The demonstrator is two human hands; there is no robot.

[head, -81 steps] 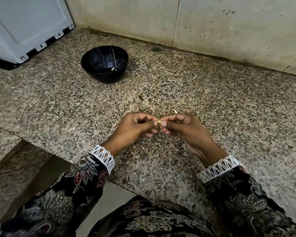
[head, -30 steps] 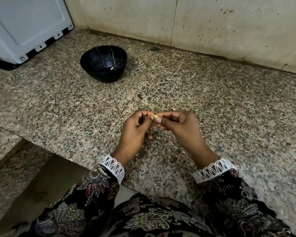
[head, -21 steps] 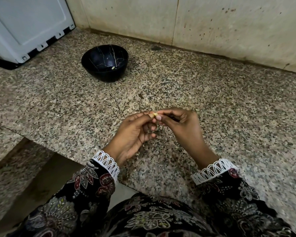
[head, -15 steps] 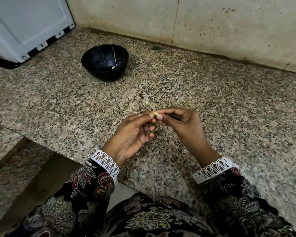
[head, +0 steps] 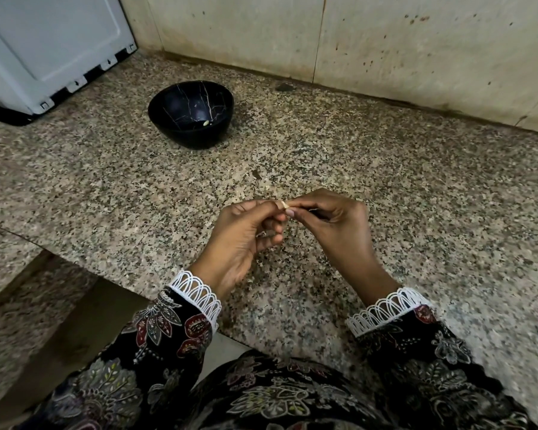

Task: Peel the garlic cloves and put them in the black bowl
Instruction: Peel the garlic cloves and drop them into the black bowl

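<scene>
hands unmoved, both pinching small pale garlic clove (head: 284, 205)

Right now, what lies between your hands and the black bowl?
Only speckled granite counter, with a small dark fleck, lies between the hands and the black bowl, in the head view.

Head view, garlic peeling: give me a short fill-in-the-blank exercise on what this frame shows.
1. Both hands pinch one small garlic ____ between them, left hand, right hand.
2. The bowl on the counter is coloured ____.
3. The pale piece lies ____ the bowl.
4. From the hands, the bowl stands farther off and to the ____.

Missing words: clove; black; inside; left
</scene>
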